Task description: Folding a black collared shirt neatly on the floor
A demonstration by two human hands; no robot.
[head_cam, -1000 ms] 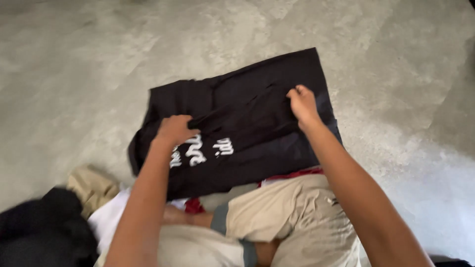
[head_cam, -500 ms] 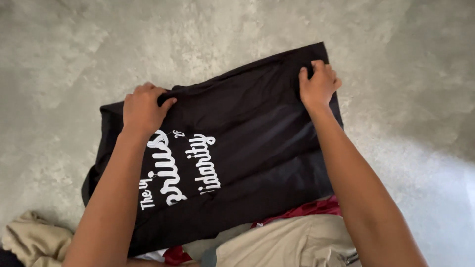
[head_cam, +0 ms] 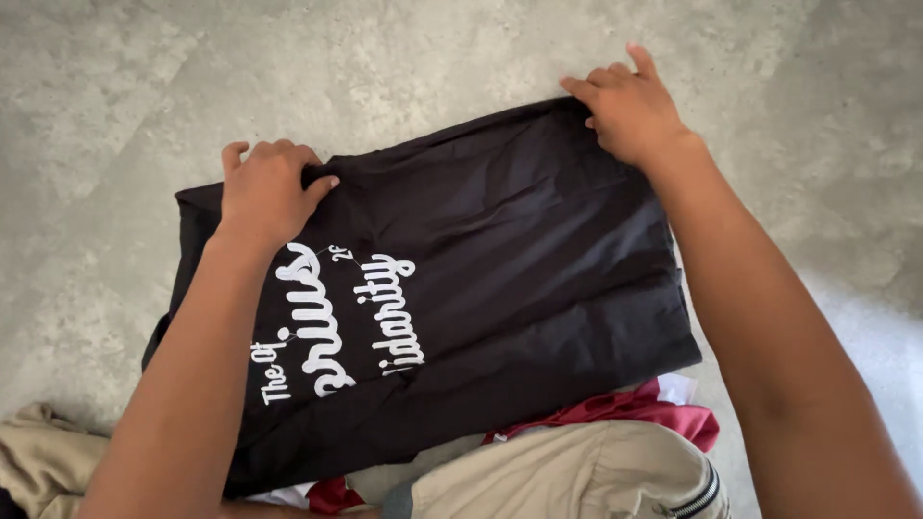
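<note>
**A:** What do the hands have hold of?

**B:** A black T-shirt (head_cam: 500,259) with white lettering, spread over a grey concrete floor (head_cam: 125,86). The left hand (head_cam: 264,187) sits at the shirt's far left edge, fingers curled over the fabric and the thumb pressed down beside them, so it is pinching that edge. The right hand (head_cam: 630,111) is at the far right corner, knuckles bent, fingers tucked onto the hem; it looks to be gripping the cloth too, though the fingertips are partly hidden under the hand.

**A:** And how does the shirt lie?

**B:** Mostly flat, folded into a rough rectangle that runs slantwise, its right end farther away than its left. The lettering is on the left half, near the left forearm, which crosses over it. Soft creases run along the right half.

**A:** What is around it?

**B:** The near edge of the shirt overlaps a heap of other clothes. A red garment (head_cam: 663,408) pokes out just under the near right corner, touching the shirt. Nearer still lies a khaki garment (head_cam: 567,476) with a dark zip at its right side. At the near left, a tan piece of cloth (head_cam: 43,452) lies on the floor, just beside the shirt's left corner. A sliver of white cloth (head_cam: 279,497) shows under the near edge.
</note>
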